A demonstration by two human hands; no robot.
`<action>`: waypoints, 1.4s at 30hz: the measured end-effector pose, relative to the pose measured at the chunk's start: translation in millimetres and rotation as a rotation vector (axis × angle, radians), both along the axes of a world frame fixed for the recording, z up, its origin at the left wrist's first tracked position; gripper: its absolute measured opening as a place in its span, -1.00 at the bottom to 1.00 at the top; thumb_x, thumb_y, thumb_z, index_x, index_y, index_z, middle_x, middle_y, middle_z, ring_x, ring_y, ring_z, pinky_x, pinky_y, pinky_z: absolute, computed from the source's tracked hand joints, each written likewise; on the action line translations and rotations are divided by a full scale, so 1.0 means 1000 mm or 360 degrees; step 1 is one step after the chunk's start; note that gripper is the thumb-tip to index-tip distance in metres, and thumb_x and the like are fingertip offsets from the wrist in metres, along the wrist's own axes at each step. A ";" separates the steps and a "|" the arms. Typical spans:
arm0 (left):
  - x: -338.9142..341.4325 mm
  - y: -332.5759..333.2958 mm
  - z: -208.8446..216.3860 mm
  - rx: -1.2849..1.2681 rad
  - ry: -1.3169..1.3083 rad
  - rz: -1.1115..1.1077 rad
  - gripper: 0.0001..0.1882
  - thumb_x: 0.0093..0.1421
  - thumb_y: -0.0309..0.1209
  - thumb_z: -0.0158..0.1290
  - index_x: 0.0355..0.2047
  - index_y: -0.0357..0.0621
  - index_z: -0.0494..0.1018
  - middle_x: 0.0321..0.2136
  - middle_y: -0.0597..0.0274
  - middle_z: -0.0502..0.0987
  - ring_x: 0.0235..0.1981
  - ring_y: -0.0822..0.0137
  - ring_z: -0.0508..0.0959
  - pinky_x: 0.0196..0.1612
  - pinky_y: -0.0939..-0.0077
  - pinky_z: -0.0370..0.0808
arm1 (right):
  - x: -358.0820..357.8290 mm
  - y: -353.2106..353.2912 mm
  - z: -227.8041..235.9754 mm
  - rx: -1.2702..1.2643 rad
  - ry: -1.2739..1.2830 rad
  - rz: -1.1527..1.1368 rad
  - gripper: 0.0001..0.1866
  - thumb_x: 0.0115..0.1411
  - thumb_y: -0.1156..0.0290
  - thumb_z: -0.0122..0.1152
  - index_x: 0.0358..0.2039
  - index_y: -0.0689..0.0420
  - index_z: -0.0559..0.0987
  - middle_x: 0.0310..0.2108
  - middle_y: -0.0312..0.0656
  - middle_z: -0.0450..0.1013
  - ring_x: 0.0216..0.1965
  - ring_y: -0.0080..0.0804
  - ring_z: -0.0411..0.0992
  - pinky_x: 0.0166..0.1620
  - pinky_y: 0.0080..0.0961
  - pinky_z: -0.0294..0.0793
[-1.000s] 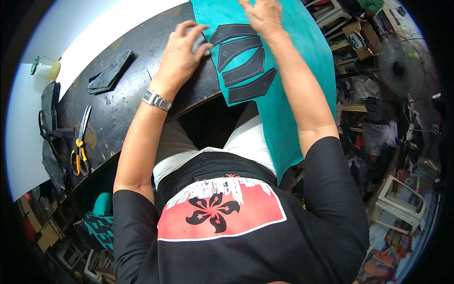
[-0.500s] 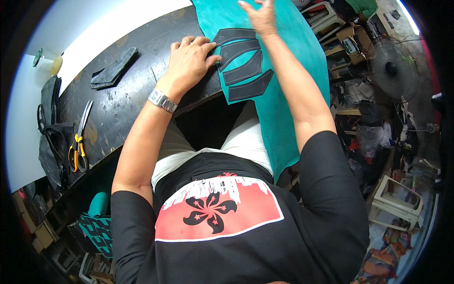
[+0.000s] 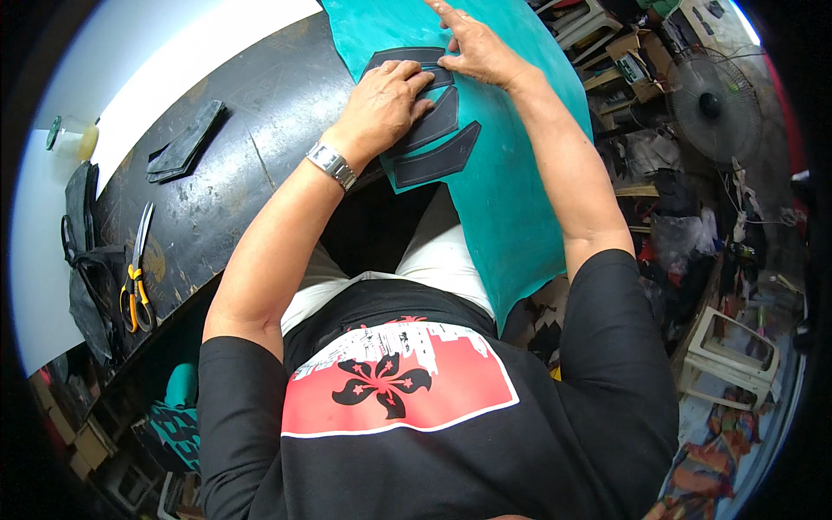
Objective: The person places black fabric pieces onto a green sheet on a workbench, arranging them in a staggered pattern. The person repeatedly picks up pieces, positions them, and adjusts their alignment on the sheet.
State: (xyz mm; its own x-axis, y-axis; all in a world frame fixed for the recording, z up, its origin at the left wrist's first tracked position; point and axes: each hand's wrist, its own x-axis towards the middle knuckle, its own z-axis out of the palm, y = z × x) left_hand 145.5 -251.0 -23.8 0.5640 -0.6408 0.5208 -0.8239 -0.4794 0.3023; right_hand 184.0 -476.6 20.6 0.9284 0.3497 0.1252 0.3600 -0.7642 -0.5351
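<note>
A large teal sheet (image 3: pixel 511 182) lies over the table's right part and hangs down past its front edge. Several curved black pieces with pale outlines, one of them the lowest black piece (image 3: pixel 436 158), are arranged on it in a fan. My left hand (image 3: pixel 386 100), with a metal watch (image 3: pixel 332 165) at the wrist, rests palm down over the middle pieces, fingers lying on them and partly covering them. My right hand (image 3: pixel 481 50) is at the far end, index finger stretched out, thumb touching the right end of the upper pieces. It holds nothing I can see.
On the dark table (image 3: pixel 251 113) lie a small stack of black pieces (image 3: pixel 186 143), yellow-handled scissors (image 3: pixel 137 277) and a black bundle (image 3: pixel 91 260). A jar (image 3: pixel 74 137) stands at the far left. Rightward are a fan (image 3: pixel 711 106), a pale stool (image 3: pixel 728 355) and clutter.
My left hand has slid right, from the pieces' left ends onto the middle ones. My right hand has come down and left to the upper pieces. The view has shifted slightly.
</note>
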 end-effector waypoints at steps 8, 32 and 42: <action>0.001 -0.003 0.003 0.0116 0.0048 0.0053 -0.47 0.30 -0.03 0.09 0.15 -0.09 0.49 0.05 0.07 0.51 0.08 0.06 0.46 0.18 0.20 0.39 | 0.014 0.004 0.024 -0.0535 0.0086 0.0258 0.15 -0.09 0.55 0.41 0.49 0.00 0.00 0.22 0.23 0.31 0.22 0.14 0.33 0.29 -0.14 0.29; -0.056 0.282 0.031 -0.0303 0.0491 0.1383 -0.72 0.17 -0.50 0.22 -0.08 -0.18 0.56 -0.15 0.05 0.61 -0.09 0.10 0.63 0.04 0.25 0.54 | -0.017 0.337 -0.010 0.0520 -0.0544 0.0608 -0.09 0.19 0.55 0.28 0.47 -0.28 0.11 -0.20 -0.02 0.59 -0.20 -0.09 0.61 -0.04 -0.21 0.64; -0.053 0.275 0.016 -0.0599 0.0197 0.1422 -0.56 0.12 -0.51 0.29 0.02 -0.16 0.47 -0.14 0.04 0.55 -0.07 0.14 0.60 0.04 0.27 0.54 | -0.014 0.360 -0.003 0.0211 -0.0265 0.0447 -0.10 0.10 0.59 0.36 0.43 -0.18 0.24 -0.22 -0.04 0.63 -0.17 -0.15 0.63 0.00 -0.27 0.63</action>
State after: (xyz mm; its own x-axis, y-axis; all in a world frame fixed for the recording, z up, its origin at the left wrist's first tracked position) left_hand 92.6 23.5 -7.9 0.8255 0.2452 0.5084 -0.1562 -0.7662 0.6233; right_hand 170.2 -116.7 17.9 0.7611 0.5594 0.3283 0.6373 -0.5508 -0.5390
